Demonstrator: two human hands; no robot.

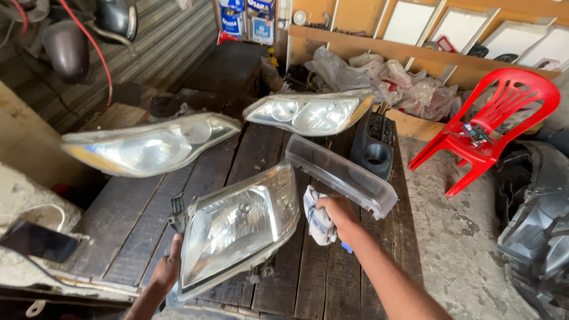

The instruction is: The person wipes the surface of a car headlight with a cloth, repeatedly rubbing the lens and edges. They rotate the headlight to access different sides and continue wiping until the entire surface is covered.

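Note:
A large car headlight (237, 228) stands tilted on the dark wooden table (338, 278), lens facing me. My left hand (168, 268) grips its lower left edge. My right hand (336, 214) holds a crumpled white and blue cloth (317, 220) just right of the headlight lens, close to it. A clear plastic lens cover (341, 173) lies right behind my right hand.
Two more headlights (148, 145) (311, 112) lie further back on the table, with a black grille piece (373, 145) beside them. A red plastic chair (489, 127) stands at the right, a black car part (536, 219) by it, a phone (38, 241) at the left.

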